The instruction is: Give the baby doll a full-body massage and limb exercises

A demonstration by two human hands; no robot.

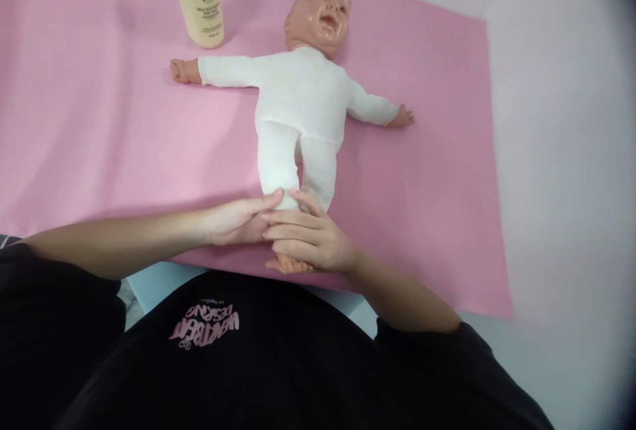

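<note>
A baby doll (pixel 304 92) with a white cloth body lies face up, its arms spread and its head away from me. My left hand (pixel 241 220) is wrapped round the lower part of the doll's leg on the left, thumb on top of the white cloth. Over the front of that same leg lies my right hand (pixel 315 234), its fingers curled across the shin and ankle. The doll's toes show just below my right hand. My left fingertips are partly hidden under the leg.
A pale yellow lotion bottle (pixel 201 2) is at the upper left, near the doll's outstretched hand. The doll lies on a pink mat (pixel 422 171) over a white surface (pixel 556 152). The mat's near edge runs just in front of my black shirt.
</note>
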